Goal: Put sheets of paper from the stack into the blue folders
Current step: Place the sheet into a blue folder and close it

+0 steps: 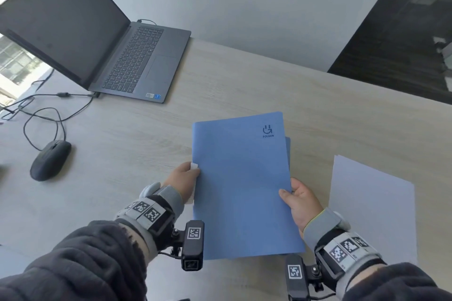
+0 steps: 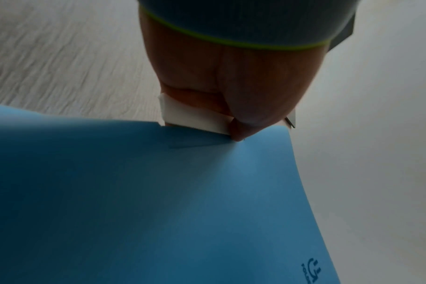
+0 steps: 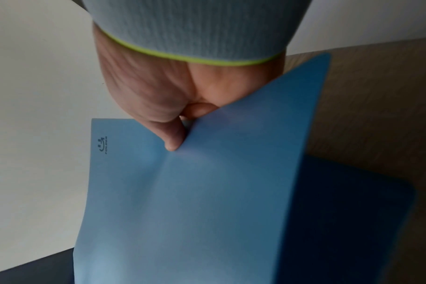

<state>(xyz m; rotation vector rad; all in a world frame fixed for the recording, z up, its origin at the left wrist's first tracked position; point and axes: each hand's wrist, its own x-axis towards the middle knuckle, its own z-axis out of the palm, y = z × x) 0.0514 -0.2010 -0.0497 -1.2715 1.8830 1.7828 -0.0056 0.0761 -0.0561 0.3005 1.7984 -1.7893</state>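
While the left hand [image 1: 182,179] pinches, right fingers [image 1: 285,193] grip the blue folder [image 1: 242,183].

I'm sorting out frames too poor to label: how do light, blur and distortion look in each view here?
Head view: evenly daylit and sharp, the logo on the blue folder readable; wide-angle bending of the desk edge. Left wrist view: dim, the left hand backlit and soft, the folder shaded at left. Right wrist view: right hand slightly blurred, deep shadow under the lifted folder.
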